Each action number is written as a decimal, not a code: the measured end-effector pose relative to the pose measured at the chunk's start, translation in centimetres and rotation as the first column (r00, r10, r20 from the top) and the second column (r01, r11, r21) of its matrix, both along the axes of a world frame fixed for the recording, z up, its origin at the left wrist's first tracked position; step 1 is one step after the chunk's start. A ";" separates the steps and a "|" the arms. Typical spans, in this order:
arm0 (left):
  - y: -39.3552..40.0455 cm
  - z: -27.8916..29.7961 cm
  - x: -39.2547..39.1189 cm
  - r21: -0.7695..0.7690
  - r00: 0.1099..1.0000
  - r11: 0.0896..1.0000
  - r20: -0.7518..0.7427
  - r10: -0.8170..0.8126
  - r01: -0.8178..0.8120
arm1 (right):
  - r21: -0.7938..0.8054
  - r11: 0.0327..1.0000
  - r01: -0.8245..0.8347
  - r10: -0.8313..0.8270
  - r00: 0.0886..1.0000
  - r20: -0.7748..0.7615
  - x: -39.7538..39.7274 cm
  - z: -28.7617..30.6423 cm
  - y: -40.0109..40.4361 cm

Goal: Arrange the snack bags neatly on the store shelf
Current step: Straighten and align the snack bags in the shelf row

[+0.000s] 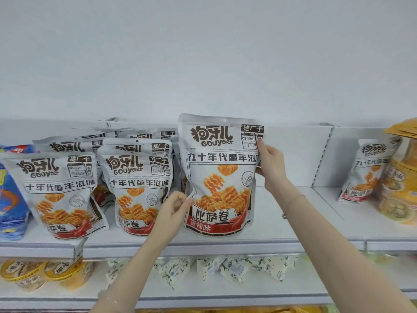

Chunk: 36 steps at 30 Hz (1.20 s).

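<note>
A white snack bag (220, 177) with orange pizza-roll pictures stands upright at the middle of the white shelf (282, 231). My right hand (269, 164) grips its right edge near the top. My left hand (174, 207) pinches its lower left edge. To the left stand two rows of the same bags, fronted by one bag (135, 190) close to my left hand and another bag (61, 193) further left, which leans over the shelf's front edge. One more such bag (365, 170) stands alone at the right, past a white divider (322, 154).
Blue bags (10, 193) fill the far left of the shelf. Yellow noodle cups (401, 190) stack at the far right. The shelf below holds yellow bowls (42, 272) and small white-green packets (225, 267). A bare stretch of shelf lies between the held bag and the divider.
</note>
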<state>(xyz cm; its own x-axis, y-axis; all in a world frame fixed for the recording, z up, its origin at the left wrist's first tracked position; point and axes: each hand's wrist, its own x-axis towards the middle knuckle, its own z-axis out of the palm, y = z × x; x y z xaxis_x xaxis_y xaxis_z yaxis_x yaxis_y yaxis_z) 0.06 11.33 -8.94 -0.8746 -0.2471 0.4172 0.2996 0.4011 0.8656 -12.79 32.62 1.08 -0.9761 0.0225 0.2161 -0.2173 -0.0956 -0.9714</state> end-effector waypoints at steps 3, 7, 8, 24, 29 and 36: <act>-0.3 -0.3 0.4 0.022 1.000 1.000 -0.026 -0.002 0.002 | 0.000 0.999 0.046 -0.046 0.999 -0.013 0.1 -0.5 -0.1; 0.0 -0.6 0.7 0.028 0.996 0.999 -0.089 0.022 -0.020 | 0.018 0.991 0.131 -0.131 0.991 0.024 -0.4 -0.5 -0.1; 0.1 -0.7 0.6 0.032 0.994 0.999 -0.110 0.031 -0.027 | 0.024 0.990 0.142 -0.143 0.989 0.030 -0.5 -0.5 -0.1; -2.6 -1.5 -1.5 0.052 0.993 0.999 -0.116 -0.008 0.014 | 0.039 0.982 -0.186 0.187 0.982 -0.023 -1.8 -1.1 1.4; -3.0 -3.3 -3.2 -0.092 0.987 0.983 -0.040 0.158 -0.161 | -0.024 0.951 -0.308 0.308 0.946 0.104 -2.1 -1.6 0.3; -2.5 -5.8 -5.5 -0.215 0.901 0.899 0.131 0.414 -0.382 | 0.035 0.956 -0.292 0.290 0.956 0.051 -2.6 -5.5 -0.7</act>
<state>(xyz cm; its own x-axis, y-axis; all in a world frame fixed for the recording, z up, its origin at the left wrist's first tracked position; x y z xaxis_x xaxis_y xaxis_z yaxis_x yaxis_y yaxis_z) -5.49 8.86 -14.70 -0.7795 -0.5242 0.3428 -0.0620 0.6092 0.7906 -15.39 31.88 -4.47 -0.9476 -0.2723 0.1670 -0.1425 -0.1074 -0.9839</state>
